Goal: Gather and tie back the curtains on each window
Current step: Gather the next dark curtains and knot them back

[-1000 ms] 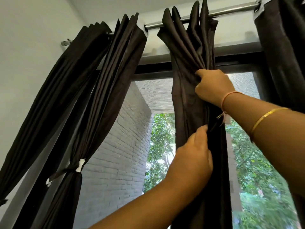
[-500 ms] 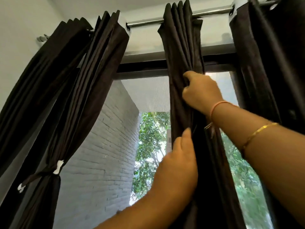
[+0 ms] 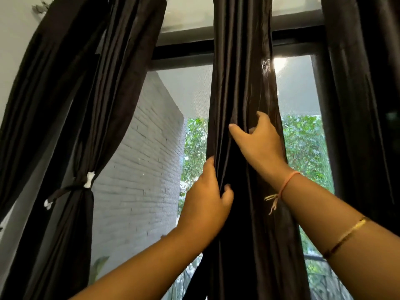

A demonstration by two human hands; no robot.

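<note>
The long dark brown shiny cloth curtain hanging at the middle of the window is being gathered. Its folds are being gripped low by the left hand and higher by the right hand. Every loose fold should be pulled in tight before tying.
</note>
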